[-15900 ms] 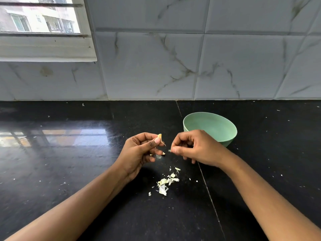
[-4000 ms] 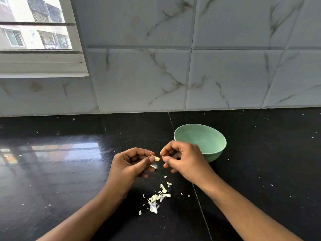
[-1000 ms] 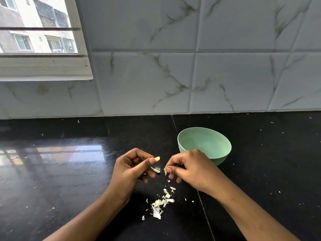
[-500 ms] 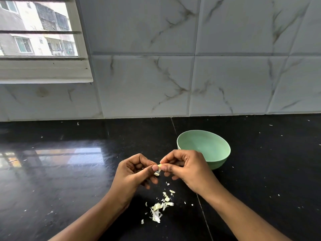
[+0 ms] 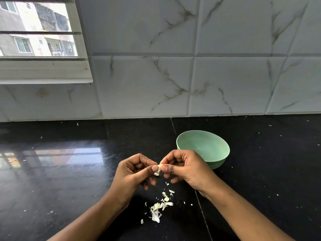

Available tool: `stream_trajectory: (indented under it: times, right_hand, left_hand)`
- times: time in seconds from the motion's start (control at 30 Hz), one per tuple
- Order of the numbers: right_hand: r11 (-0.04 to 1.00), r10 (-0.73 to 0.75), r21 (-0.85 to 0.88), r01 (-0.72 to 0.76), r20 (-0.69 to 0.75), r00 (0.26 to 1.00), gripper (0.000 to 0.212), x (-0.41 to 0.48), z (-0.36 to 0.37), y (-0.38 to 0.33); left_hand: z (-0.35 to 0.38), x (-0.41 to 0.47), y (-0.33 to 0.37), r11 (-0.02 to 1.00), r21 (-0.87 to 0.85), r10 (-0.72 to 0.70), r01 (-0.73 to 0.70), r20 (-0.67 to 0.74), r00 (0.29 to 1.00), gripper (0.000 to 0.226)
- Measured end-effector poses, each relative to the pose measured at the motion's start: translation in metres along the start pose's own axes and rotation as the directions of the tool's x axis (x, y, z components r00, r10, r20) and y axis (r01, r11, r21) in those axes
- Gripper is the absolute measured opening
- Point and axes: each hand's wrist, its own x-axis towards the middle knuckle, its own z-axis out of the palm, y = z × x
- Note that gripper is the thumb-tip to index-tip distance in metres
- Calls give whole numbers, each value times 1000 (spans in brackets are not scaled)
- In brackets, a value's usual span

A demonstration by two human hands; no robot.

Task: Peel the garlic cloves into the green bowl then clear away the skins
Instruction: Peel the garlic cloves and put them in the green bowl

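A small pale garlic clove (image 5: 158,169) is pinched between both hands above the black counter. My left hand (image 5: 133,174) holds it with thumb and curled fingers. My right hand (image 5: 182,168) pinches its skin from the right with thumb and forefinger. The green bowl (image 5: 217,154) stands just behind and right of my right hand; the part of its inside that shows looks empty. A loose heap of white garlic skins (image 5: 159,206) lies on the counter below my hands.
The glossy black counter (image 5: 60,171) runs left and right, dotted with tiny white flecks. A marble-tiled wall (image 5: 191,75) rises behind it, and a window (image 5: 38,37) sits at the upper left. A seam crosses the counter under my right wrist.
My hands were apart a second ago, the right one lower over the skins. They have come together again on the clove. The view has tilted down a little.
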Motion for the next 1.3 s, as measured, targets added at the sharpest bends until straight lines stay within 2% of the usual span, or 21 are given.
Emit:
stream_trajectory:
  times: [0.13,0.27,0.4,0.63,0.7,0.8,0.87,0.9,0.97,1.03,1.1,1.17,1.23,1.3]
  right_hand:
    - [998,-53,-15,53,-38,998,13,0,1,1]
    - [939,-254,-268,214,-124,959,14,-1,5,5]
    - [852,-409,-408,329,-124,904,13,-4,8,6]
    - [653,-549,-646,395,-44,835,10,-5,8,3]
    - [563,-587,-717,411,3,810,12,-5,8,3]
    - [426,-637,-793,435,79,767,9,-4,6,2]
    - [400,-638,-807,434,95,764,4,-3,3,3]
    - [433,-621,-797,422,76,780,5,-2,2,2]
    - [610,-541,-694,381,-15,841,7,-2,0,1]
    - [806,-409,-512,296,-120,905,7,-1,-1,0]
    - [935,-239,-309,176,-179,954,5,0,-1,0]
    - [983,-113,-165,83,-181,977,4,2,-2,1]
    - [993,-55,-108,38,-155,986,4,3,-1,2]
    - [996,-26,-91,13,-139,990,5,4,-1,4]
  left_hand:
    - [-1,0,0,1000,-22,-1,1,-10,1000,20]
    - [-1,0,0,999,-32,1,-2,-36,999,14]
    - [1,0,3,999,-32,11,-13,-65,998,13]
    - [2,0,4,997,-78,-17,11,-80,997,10]
    - [3,0,3,994,-104,-34,25,-84,996,8]
    - [2,1,2,990,-134,-54,42,-86,995,16]
    - [1,2,1,986,-159,-59,42,-105,993,18]
    - [1,2,1,986,-164,-60,40,-122,991,18]
    - [-1,4,3,987,-159,-43,20,-145,988,18]
    - [-6,5,6,992,-128,-25,7,-144,989,25]
    - [-12,7,12,1000,-5,-15,14,-80,997,25]
    - [-20,8,14,953,301,12,-35,81,997,23]
    - [-25,8,15,805,574,-3,-148,254,967,17]
    - [-29,8,16,751,635,-49,-184,332,942,17]
